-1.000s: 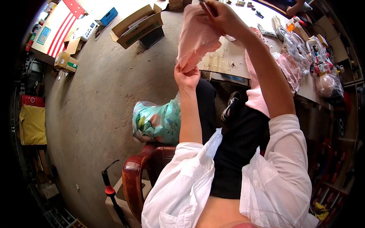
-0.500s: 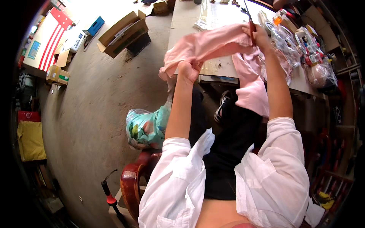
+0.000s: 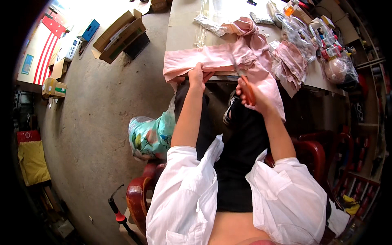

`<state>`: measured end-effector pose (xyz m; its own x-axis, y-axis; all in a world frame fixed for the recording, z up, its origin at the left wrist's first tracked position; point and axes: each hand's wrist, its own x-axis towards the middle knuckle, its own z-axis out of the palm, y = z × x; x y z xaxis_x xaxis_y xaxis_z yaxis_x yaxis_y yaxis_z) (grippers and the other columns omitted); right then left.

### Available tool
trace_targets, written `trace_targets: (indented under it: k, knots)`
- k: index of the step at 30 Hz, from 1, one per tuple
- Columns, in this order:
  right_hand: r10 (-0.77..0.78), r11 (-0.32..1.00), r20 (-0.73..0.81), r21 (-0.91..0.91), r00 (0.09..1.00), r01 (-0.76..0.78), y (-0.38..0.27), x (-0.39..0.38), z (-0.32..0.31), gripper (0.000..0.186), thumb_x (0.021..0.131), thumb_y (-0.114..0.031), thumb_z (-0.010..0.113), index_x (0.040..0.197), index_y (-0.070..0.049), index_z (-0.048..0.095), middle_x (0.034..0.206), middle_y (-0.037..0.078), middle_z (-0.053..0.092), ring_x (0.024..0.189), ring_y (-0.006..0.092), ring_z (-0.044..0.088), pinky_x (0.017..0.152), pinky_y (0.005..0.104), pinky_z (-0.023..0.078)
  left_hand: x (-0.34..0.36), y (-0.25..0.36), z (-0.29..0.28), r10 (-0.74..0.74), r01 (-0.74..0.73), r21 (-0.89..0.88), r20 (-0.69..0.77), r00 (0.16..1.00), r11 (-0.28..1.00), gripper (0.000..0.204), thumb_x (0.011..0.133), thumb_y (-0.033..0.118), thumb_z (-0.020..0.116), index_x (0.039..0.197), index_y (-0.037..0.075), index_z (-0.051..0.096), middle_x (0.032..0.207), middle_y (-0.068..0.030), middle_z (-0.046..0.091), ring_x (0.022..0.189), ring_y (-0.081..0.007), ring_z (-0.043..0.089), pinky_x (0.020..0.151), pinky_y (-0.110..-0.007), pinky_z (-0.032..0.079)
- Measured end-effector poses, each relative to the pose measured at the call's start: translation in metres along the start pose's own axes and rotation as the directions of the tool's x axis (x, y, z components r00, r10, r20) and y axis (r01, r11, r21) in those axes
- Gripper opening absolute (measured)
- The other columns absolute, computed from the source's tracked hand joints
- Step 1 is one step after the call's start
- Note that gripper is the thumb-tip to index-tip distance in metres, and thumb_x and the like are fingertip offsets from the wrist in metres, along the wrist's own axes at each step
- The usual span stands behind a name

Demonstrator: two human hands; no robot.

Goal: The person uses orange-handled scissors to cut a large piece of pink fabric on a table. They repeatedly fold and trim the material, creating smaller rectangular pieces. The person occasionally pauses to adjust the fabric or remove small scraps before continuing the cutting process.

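Note:
A pink cloth garment lies spread along the table's near edge, and part of it hangs down on the right toward my lap. My left hand is closed on its lower edge, thumb on top and the other fingers partly beneath the fabric. In my right hand is a pair of scissors with orange-red handles. Their blurred blades point up and away, over or against the cloth near its bunched middle; whether they touch it I cannot tell.
Crumpled pink fabric and plastic-wrapped bottles sit on the table's right side. A teal patterned bag stands on the floor by my left leg. An open cardboard box is further left. Wooden chair arms flank me.
The cloth, held raised and stretched between both hands before, now rests on the table edge. My right hand has let go of it and come down nearer me with the scissors.

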<state>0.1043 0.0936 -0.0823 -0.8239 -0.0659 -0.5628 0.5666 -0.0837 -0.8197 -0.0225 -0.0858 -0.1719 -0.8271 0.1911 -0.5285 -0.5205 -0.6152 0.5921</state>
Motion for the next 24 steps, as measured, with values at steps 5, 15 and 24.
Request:
trace_targets:
  k: [5,15,24]
  knots:
    - [0.105,0.994,0.045,0.031,0.993,-0.106,0.046,-0.009,0.029,0.052,0.084,-0.06,0.055,0.092,-0.009,0.053,0.075,-0.004,0.048,0.06,0.0042,0.047,0.053,0.02,0.044,-0.009,-0.006,0.004,0.165,-0.166,0.171,0.019,0.986,0.971,0.007,0.078,0.006,0.058,0.082,0.0,0.059,0.079,-0.0092,0.062,0.067,-0.0174,0.063,0.062,-0.028,0.056]
    - [0.066,0.997,-0.006,0.028,0.998,-0.066,0.041,0.02,0.066,0.046,0.085,-0.054,0.057,0.095,-0.009,0.052,0.075,-0.004,0.045,0.062,0.0045,0.043,0.051,0.0189,0.036,-0.016,-0.006,-0.006,0.125,-0.148,0.141,0.162,0.979,0.979,0.013,0.079,0.005,0.068,0.072,0.004,0.058,0.06,-0.0018,0.055,0.048,-0.0088,0.049,0.043,-0.021,0.037]
    - [-0.008,0.993,0.046,-0.117,0.999,0.013,0.021,0.047,0.057,0.055,0.085,-0.063,0.048,0.095,-0.009,0.05,0.075,-0.004,0.042,0.061,0.0066,0.045,0.05,0.0207,0.04,-0.021,-0.001,-0.002,0.058,-0.061,0.015,0.151,0.987,0.998,0.011,0.081,0.013,0.071,0.079,0.004,0.064,0.068,-0.0001,0.06,0.055,-0.0079,0.051,0.047,-0.019,0.041]
